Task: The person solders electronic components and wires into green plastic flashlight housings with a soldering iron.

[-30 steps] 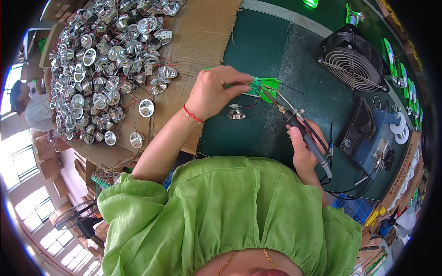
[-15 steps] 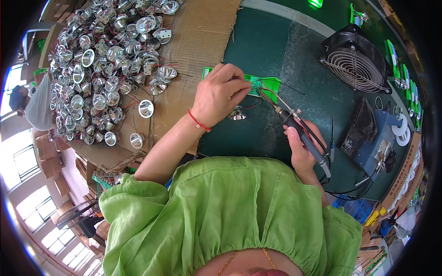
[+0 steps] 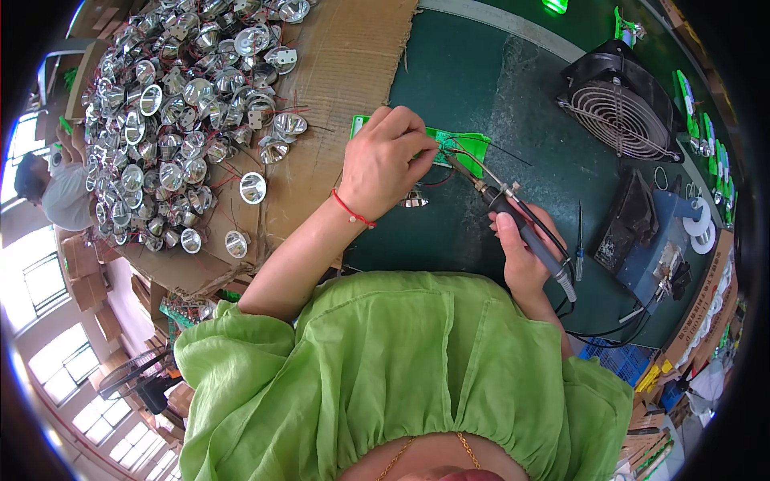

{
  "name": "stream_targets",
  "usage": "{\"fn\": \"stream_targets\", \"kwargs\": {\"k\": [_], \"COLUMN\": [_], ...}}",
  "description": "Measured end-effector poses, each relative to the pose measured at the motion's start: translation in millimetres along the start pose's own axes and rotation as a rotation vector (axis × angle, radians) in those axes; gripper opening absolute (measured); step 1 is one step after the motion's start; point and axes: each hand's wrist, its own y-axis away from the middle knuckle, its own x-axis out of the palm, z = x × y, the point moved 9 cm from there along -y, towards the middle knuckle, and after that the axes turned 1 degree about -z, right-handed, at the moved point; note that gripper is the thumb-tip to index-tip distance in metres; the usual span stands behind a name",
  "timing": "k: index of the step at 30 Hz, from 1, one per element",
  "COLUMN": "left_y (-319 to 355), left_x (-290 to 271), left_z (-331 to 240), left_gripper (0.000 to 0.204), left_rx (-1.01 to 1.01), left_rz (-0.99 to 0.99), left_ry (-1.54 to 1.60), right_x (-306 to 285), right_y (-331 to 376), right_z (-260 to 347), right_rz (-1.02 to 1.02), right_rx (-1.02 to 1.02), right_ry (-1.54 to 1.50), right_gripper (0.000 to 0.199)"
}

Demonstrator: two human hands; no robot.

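My right hand [image 3: 527,268] is wrapped round the grey handle of a soldering iron [image 3: 539,255] that has a thin metal tube alongside its tip. The tip meets a small green circuit board [image 3: 443,147] inside a bright green plastic housing [image 3: 475,146]. Over the housing's left part, my left hand [image 3: 385,160] pinches at the board's edge; what lies between its fingertips is hidden. A thin dark wire stretches right from the board. Just below my left fingers, a silver reflector lamp [image 3: 414,199] lies on the green mat [image 3: 473,80], with a wire running up toward the board.
Silver reflector lamps [image 3: 192,92] with red wires are heaped on cardboard [image 3: 345,60] at left. A black fan [image 3: 616,108] stands at far right, near a blue soldering station [image 3: 654,240] and a slim screwdriver [image 3: 579,244]. Another person [image 3: 64,188] is at far left.
My left wrist has shifted slightly, while both hands stay at the board. The soldering iron has barely moved. The other person at far left has changed posture, an arm now raised.
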Motion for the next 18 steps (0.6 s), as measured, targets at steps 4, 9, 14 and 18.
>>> {"fn": "stream_targets", "kwargs": {"k": [4, 9, 14, 18], "left_y": [1, -1, -1, -1], "left_x": [0, 0, 2, 2], "left_z": [2, 1, 3, 3], "left_gripper": [0.011, 0.010, 0.010, 0.009], "left_rx": [-0.013, -0.006, -0.026, -0.032], "left_rz": [0.009, 0.013, 0.027, 0.030], "left_ry": [0.004, 0.007, 0.010, 0.009], "right_x": [2, -2, -17, -17], "right_y": [-1, 3, 1, 3], "right_z": [5, 7, 8, 13], "right_rz": [0.009, -0.014, -0.089, -0.075], "right_rx": [-0.038, -0.038, -0.010, -0.013], "right_ry": [0.040, 0.018, -0.131, -0.118], "right_gripper": [0.021, 0.021, 0.024, 0.024]}}
